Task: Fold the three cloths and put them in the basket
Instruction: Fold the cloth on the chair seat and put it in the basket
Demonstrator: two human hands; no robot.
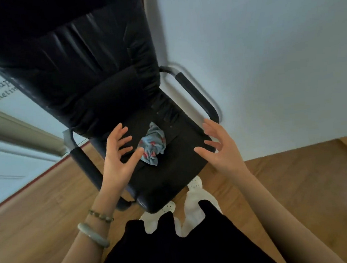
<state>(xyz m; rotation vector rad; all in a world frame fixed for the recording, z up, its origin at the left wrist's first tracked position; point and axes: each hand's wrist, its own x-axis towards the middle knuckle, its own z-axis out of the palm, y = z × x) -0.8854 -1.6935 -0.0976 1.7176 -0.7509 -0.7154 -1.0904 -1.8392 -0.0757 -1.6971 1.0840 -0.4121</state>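
Observation:
A crumpled light-blue cloth (153, 146) with pink marks lies on the seat of a black leather chair (171, 169). My left hand (119, 155) hovers just left of the cloth, fingers spread, its thumb close to the cloth's lower left edge; I cannot tell whether it touches. My right hand (219, 146) is held over the right side of the seat, fingers spread, well apart from the cloth and holding nothing. No other cloth and no basket are in view.
The chair has black armrests at the left (83, 166) and right (196, 95) and a tall backrest (82, 61). A white wall (267, 60) stands behind it. Wooden floor (38, 206) surrounds the chair. My feet in white shoes (195, 202) are at the seat's front edge.

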